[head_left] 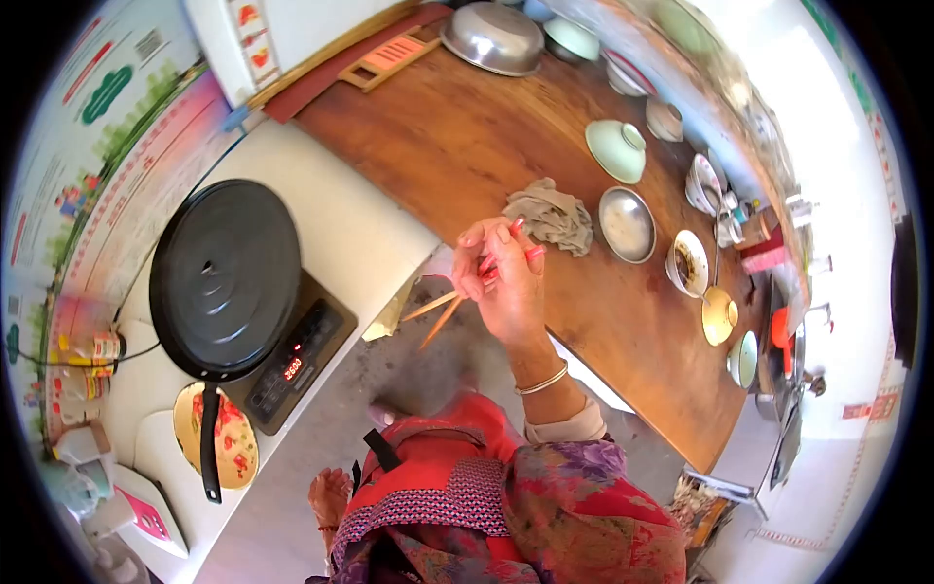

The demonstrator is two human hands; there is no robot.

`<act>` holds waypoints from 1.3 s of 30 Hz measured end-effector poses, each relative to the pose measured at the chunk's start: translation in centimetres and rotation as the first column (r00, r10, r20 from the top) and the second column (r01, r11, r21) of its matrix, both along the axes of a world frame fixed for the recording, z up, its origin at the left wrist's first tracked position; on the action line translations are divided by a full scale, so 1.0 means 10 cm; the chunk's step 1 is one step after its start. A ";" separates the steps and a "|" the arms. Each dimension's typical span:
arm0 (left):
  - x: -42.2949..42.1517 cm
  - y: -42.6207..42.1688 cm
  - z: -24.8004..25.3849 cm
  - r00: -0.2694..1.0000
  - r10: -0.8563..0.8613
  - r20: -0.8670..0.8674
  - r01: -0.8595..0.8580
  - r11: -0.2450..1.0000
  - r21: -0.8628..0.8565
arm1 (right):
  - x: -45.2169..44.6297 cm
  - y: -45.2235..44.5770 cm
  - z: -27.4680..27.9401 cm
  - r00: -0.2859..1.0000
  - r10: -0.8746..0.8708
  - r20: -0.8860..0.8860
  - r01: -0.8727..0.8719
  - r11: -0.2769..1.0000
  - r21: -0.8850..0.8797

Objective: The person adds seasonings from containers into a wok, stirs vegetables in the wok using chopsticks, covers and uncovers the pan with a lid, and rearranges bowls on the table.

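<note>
In the middle of the head view, my right hand [501, 277] is raised and closed around a pair of chopsticks [443, 316] with red upper ends and wooden tips pointing down to the left. It is just in front of a crumpled grey-brown cloth [553, 214] on the wooden table [409, 156]. My left hand [331, 494] hangs low beside the red apron, its fingers loosely curled; whether anything is in it I cannot make out. A black lidded pan [229, 277] sits on a lit induction cooker [297, 365] at the left, its handle over a floral plate [233, 438].
On the table stand a metal bowl [628, 225], a green bowl [616, 151], a white bowl with food residue [687, 264], a yellow bowl [720, 316], a large steel basin [492, 39] and an orange-slotted grater [391, 56]. Bottles [92, 365] stand left of the pan.
</note>
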State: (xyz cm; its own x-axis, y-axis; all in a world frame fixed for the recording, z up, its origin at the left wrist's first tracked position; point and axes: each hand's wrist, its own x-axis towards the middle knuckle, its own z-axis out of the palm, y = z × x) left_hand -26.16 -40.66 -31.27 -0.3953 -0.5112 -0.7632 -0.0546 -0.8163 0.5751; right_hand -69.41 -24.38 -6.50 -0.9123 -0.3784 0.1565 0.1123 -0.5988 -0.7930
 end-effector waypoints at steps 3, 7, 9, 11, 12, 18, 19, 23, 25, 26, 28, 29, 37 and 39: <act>-0.16 0.15 -0.15 0.999 -0.034 -0.031 0.036 0.998 0.058 | -0.19 0.43 -0.09 1.000 0.013 0.023 -0.011 0.998 -0.066; -0.73 0.51 -0.03 0.983 -0.184 -0.014 0.184 0.983 -0.008 | -0.44 1.18 -0.11 0.999 -0.023 0.046 0.027 0.995 -0.091; -1.12 0.70 0.10 0.965 -0.259 -0.049 0.257 0.965 -0.046 | -0.57 1.54 -0.12 0.994 -0.078 0.071 0.082 0.995 -0.054; -1.49 0.87 0.26 0.927 -0.375 0.012 0.374 0.922 -0.100 | -0.69 1.90 -0.13 0.987 -0.144 0.070 0.149 0.987 -0.063; -1.64 0.92 0.27 0.921 -0.389 0.018 0.388 0.915 -0.109 | -0.74 2.08 -0.15 0.980 -0.187 0.072 0.191 0.979 -0.067; -2.23 1.03 0.39 0.811 -0.584 -0.028 0.571 0.801 -0.182 | -0.82 2.81 -0.18 0.928 -0.345 0.140 0.357 0.931 -0.076; -2.33 1.04 0.38 0.787 -0.616 -0.037 0.596 0.774 -0.213 | -0.79 2.92 -0.17 0.913 -0.385 0.137 0.395 0.917 -0.051; -2.86 1.08 0.33 0.659 -0.744 -0.110 0.696 0.658 -0.288 | -0.54 3.35 0.07 0.802 -0.598 -0.010 0.576 0.768 0.280; -3.19 1.19 0.46 0.641 -0.761 -0.099 0.718 0.640 -0.273 | -0.41 3.58 0.24 0.743 -0.666 -0.058 0.634 0.675 0.377; -3.36 1.24 0.52 0.589 -0.795 -0.146 0.738 0.603 -0.304 | -0.33 3.66 0.31 0.679 -0.728 -0.097 0.680 0.573 0.457; -3.67 1.37 0.63 0.488 -0.847 -0.212 0.776 0.532 -0.339 | -0.18 3.80 0.43 0.610 -0.784 -0.114 0.715 0.483 0.505; -3.82 1.44 0.66 0.459 -0.852 -0.251 0.777 0.522 -0.351 | -0.13 3.89 0.50 0.548 -0.826 -0.134 0.738 0.401 0.542; -4.52 2.31 1.09 0.079 -0.979 -0.186 0.847 0.164 -0.506 | -0.10 4.53 0.74 0.472 -0.821 -0.320 0.738 0.170 0.653; -4.67 2.63 1.04 0.022 -0.991 -0.130 0.791 0.097 -0.604 | -0.25 4.76 0.83 0.467 -0.821 -0.328 0.715 0.132 0.686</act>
